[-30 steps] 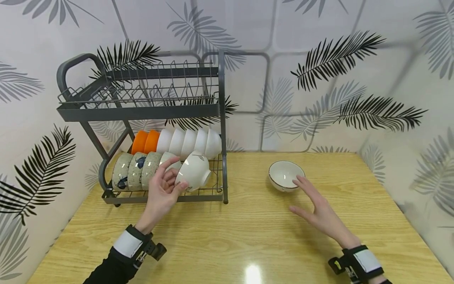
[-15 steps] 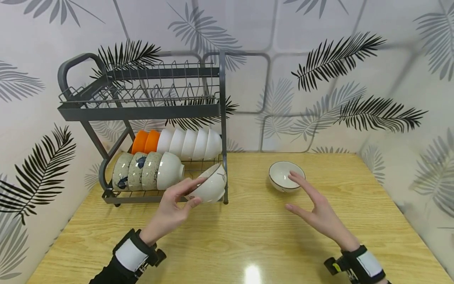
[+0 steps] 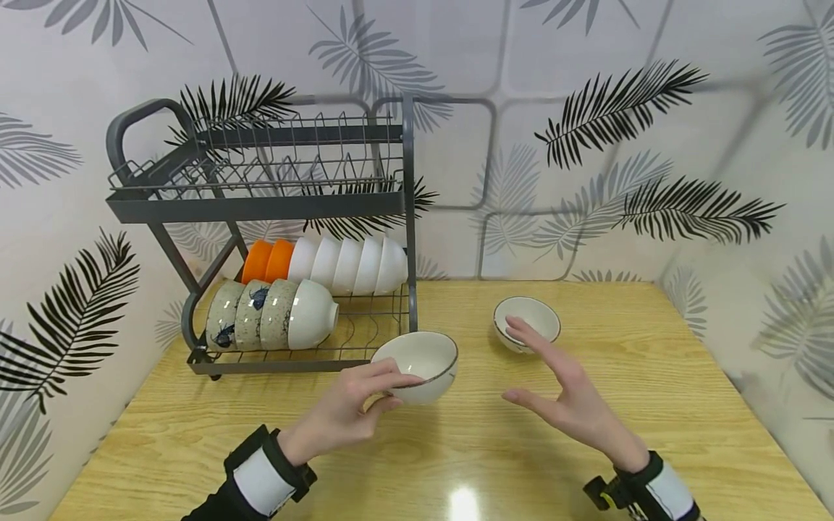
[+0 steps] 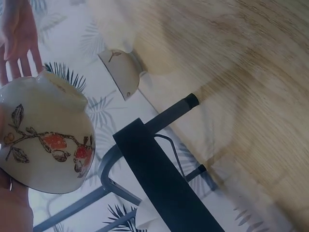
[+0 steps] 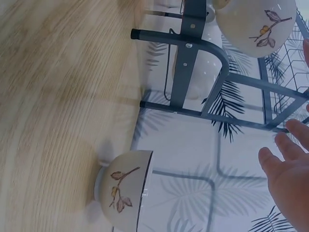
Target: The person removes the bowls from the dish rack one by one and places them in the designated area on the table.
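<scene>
My left hand (image 3: pixel 352 405) pinches the rim of a white bowl (image 3: pixel 426 387) between thumb and fingers, holding it mouth up over the table just right of the rack's front corner. In the left wrist view this bowl (image 4: pixel 48 135) shows a branch with red fruit painted on its outside. My right hand (image 3: pixel 573 398) hovers over the table with thumb and fingers spread, holding nothing. Beyond its fingertips another white bowl (image 3: pixel 528 322) with a dark rim stands upright on the table; the right wrist view shows a leafy sprig on that bowl (image 5: pixel 123 191).
A grey two-tier dish rack (image 3: pixel 260 210) stands at the left. On its lower tier are speckled bowls (image 3: pixel 247 318), a white bowl (image 3: pixel 313 315), orange bowls (image 3: pixel 267 260) and several plain white bowls (image 3: pixel 348 264). A patterned wall (image 3: pixel 586 181) closes the back of the wooden table (image 3: pixel 469 449).
My left hand has taken the bowl out of the rack's lower tier, moved it right and toward me, and turned it mouth up. My right hand has drifted slightly left.
</scene>
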Demonstrator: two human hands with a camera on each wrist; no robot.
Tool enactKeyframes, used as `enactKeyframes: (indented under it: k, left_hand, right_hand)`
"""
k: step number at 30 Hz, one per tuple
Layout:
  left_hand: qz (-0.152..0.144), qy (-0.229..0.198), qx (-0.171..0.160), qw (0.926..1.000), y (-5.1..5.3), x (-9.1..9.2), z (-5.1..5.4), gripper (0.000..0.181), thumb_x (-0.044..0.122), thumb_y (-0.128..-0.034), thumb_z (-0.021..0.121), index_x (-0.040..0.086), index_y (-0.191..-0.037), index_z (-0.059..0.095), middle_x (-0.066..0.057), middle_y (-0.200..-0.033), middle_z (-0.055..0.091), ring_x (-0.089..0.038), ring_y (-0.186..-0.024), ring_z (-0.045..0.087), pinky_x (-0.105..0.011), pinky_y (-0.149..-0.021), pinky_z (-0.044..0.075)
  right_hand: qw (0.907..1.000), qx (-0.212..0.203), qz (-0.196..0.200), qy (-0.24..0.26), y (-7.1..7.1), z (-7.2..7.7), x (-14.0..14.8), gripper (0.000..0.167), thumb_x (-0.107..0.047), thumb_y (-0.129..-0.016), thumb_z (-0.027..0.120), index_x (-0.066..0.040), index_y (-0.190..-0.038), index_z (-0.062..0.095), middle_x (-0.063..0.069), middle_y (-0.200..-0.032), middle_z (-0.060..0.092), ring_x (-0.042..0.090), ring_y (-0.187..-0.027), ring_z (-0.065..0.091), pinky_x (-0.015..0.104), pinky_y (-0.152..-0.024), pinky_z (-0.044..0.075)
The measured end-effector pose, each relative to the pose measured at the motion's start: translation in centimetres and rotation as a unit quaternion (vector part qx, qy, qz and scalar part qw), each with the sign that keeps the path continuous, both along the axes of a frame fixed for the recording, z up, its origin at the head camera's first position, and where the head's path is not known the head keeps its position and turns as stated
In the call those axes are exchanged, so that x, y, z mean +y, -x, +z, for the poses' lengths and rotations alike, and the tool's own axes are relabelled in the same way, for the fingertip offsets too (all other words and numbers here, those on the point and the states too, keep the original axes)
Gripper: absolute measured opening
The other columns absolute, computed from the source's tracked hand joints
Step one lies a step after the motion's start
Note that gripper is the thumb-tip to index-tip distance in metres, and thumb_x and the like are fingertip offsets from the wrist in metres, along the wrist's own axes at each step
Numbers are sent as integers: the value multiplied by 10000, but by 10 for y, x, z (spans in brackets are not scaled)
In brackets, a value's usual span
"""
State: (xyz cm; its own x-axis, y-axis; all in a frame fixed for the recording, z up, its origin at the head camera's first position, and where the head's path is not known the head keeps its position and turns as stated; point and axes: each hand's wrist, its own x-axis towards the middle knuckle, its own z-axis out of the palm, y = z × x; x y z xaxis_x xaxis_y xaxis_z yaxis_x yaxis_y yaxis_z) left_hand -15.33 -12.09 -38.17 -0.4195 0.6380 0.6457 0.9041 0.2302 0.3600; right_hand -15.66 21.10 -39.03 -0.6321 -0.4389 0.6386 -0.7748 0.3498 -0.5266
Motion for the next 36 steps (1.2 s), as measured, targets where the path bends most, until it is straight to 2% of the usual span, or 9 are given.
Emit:
enactKeyframes:
  k: [5, 9, 15, 20, 28, 31, 36]
  left_hand:
    - [150, 526, 734, 9958, -2, 9, -2, 410, -83, -750, 785, 83, -1118, 716, 23, -848, 617, -47, -737, 524, -112, -713, 504]
    - [194, 831, 1077, 9905, -4, 15, -3, 373, -17, -755, 813, 114, -1092, 721, 47, -850, 623, -38, -734, 515, -108, -706, 478]
    - [182, 1131, 1193, 9862, -7, 20, -4, 381, 7, -739, 839, 137, -1079, 723, 60, -858, 616, -28, -745, 516, -118, -696, 463]
    - [180, 1266, 1322, 9829, -9, 23, -4, 396, 21, -716, 848, 136, -1075, 729, 53, -878, 632, -41, -758, 550, -115, -692, 488]
    - [184, 1512, 1410, 9782, -9, 26, -3, 386, 49, -739, 845, 153, -1090, 721, 48, -949, 673, -55, -812, 606, -127, -756, 530]
    - [168, 1528, 1418, 9779, -9, 27, -3, 383, 54, -743, 847, 156, -1090, 719, 48, -958, 677, -57, -815, 611, -130, -763, 534]
    - [115, 1516, 1387, 9786, -10, 27, -3, 380, 45, -750, 844, 152, -1089, 711, 46, -961, 675, -59, -820, 610, -136, -780, 540]
  right_hand:
    - [9975, 464, 527, 43, -1, 1, -9, 733, -150, -837, 812, 54, -1450, 466, 212, -1580, 411, 179, -1522, 343, 203, -1242, 267]
    - [9954, 577, 764, -42, -4, 2, -15, 705, -235, -879, 781, 51, -1446, 475, 182, -1581, 421, 219, -1525, 339, 207, -1241, 273]
    - [9956, 456, 760, -304, -10, 1, -23, 740, -126, -797, 840, -3, -1445, 506, 191, -1519, 499, 213, -1535, 321, 208, -1244, 265]
    - [9952, 397, 801, -394, -11, 0, -26, 633, -152, -823, 825, -20, -1388, 571, 139, -1481, 555, 208, -1516, 359, 204, -1228, 297]
    - [9912, 694, 1021, -470, -8, -3, -29, 430, -224, -880, 769, -39, -1253, 662, 150, -1307, 656, 208, -1461, 442, 288, -1270, 260]
    - [9888, 924, 1053, -505, -7, -4, -30, 379, -246, -888, 755, -32, -1194, 687, 148, -1233, 690, 213, -1417, 496, 309, -1279, 247]
    - [9840, 1191, 1096, -741, -7, -4, -31, 313, -222, -852, 789, -78, -1117, 708, 67, -1152, 719, 248, -1312, 574, 305, -1279, 245]
